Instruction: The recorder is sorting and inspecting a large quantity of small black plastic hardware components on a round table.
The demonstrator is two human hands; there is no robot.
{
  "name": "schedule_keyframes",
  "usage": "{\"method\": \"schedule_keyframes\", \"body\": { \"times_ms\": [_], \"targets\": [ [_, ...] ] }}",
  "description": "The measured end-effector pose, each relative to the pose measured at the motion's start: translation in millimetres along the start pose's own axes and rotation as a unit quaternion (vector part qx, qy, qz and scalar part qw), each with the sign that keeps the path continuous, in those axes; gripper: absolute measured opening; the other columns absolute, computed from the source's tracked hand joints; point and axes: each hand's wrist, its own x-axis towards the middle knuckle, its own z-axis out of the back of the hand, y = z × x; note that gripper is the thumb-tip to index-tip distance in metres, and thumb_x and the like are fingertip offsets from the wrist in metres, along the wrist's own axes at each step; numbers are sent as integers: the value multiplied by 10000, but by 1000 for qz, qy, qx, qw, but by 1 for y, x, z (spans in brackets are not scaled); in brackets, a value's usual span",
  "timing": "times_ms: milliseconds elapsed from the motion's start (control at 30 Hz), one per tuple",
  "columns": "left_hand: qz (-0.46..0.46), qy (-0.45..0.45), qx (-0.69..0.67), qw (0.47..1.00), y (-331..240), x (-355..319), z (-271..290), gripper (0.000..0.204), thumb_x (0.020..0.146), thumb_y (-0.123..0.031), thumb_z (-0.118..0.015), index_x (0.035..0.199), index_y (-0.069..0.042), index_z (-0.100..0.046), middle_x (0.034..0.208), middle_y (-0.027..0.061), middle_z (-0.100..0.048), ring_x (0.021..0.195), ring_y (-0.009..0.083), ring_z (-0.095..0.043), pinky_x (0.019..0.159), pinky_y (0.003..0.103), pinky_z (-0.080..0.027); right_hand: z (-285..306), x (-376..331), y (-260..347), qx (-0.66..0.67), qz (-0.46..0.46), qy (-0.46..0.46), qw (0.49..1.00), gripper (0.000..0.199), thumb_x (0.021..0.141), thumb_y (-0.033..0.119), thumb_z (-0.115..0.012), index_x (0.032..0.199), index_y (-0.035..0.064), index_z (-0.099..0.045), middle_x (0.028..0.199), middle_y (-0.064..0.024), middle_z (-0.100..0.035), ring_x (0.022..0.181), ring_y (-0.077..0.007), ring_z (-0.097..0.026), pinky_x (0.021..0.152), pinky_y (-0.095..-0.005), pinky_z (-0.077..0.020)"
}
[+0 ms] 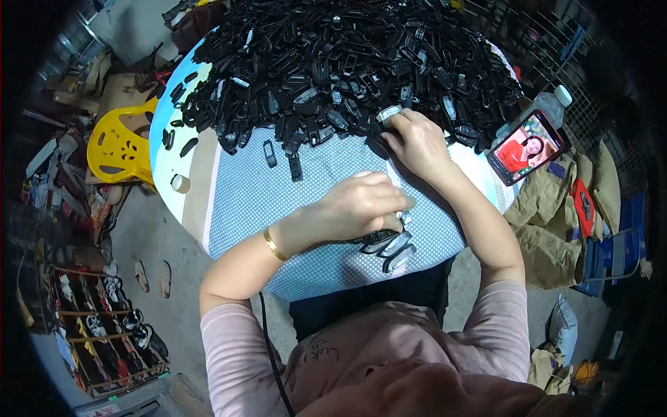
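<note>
A big heap of small black plastic parts (347, 62) covers the far half of a round table with a blue dotted cloth (264, 201). My right hand (415, 142) reaches to the near edge of the heap, fingers closed on a small silver-topped part (388, 112). My left hand (361, 207) is nearer my body, curled over a small piece at its fingertips. Right below it lies a little bunch of black parts with pale faces (389, 244). A gold bangle (274, 244) is on my left wrist.
A phone (524, 147) with a lit screen leans at the table's right edge, a clear plastic bottle (552, 104) behind it. A small tape roll (180, 183) sits at the left rim. A yellow plastic chair (121, 146), a shoe rack (104, 333) and slippers (153, 276) stand left; bags lie right.
</note>
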Motion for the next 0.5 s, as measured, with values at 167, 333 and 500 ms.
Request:
{"method": "schedule_keyframes", "body": {
  "times_ms": [167,333,500],
  "targets": [
    [197,-71,262,942,31,-8,39,238,713,-60,-641,949,-34,-621,877,109,-582,872,280,-540,794,366,-437,9,0,12,15,35,10,999,213,718,208,-686,796,30,-597,784,-87,-548,722,-282,-577,615,-360,-484],
    [269,-32,272,923,61,-30,62,290,681,55,-570,951,-28,-636,920,124,-511,887,299,-521,823,380,-431,3,-3,20,-7,53,95,994,230,708,203,-682,863,47,-613,788,-88,-553,770,-266,-582,647,-361,-488],
    [271,-13,272,923,68,-27,64,311,682,60,-575,970,-42,-630,926,124,-517,895,284,-524,794,373,-442,9,-1,14,41,36,103,993,232,715,163,-659,905,39,-612,830,-108,-575,809,-275,-582,682,-367,-486]
  ]
}}
